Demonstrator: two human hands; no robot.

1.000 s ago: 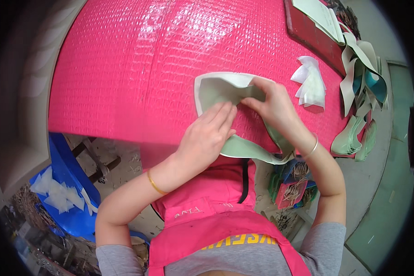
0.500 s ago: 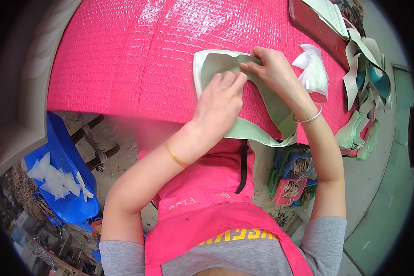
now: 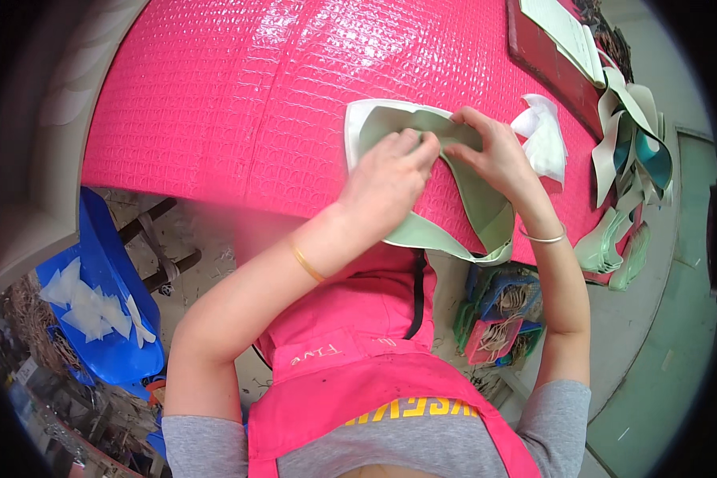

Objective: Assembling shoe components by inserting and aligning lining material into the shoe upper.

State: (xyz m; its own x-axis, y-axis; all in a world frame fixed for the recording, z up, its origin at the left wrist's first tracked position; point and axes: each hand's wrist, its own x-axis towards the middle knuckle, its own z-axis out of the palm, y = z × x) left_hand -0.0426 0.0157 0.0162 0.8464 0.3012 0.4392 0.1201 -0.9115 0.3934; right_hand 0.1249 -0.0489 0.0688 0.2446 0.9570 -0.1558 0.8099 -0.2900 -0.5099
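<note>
A pale green, loop-shaped piece that looks like a shoe upper (image 3: 478, 199), with a white edge at its far left, lies over the near edge of the pink table. My left hand (image 3: 390, 175) is closed, its thumb and fingers pinching the inner edge of the piece near its far end. Just to the right, my right hand (image 3: 494, 151) curls over the same end, index finger at the outer edge and thumb at the inner edge. The two hands' fingertips nearly meet; what lies exactly between them is partly hidden.
White thin pieces (image 3: 543, 139) lie right of my right hand. Green and white strips (image 3: 633, 135) hang at the table's right edge, near a pad (image 3: 562, 36). A blue bin (image 3: 123, 354) holding white scraps stands lower left. Small coloured baskets (image 3: 494, 338) sit below the table.
Both hands and the piece have shifted slightly right and nearer in the picture. My right thumb and index finger have spread wider apart, and the left hand keeps its pinch.
</note>
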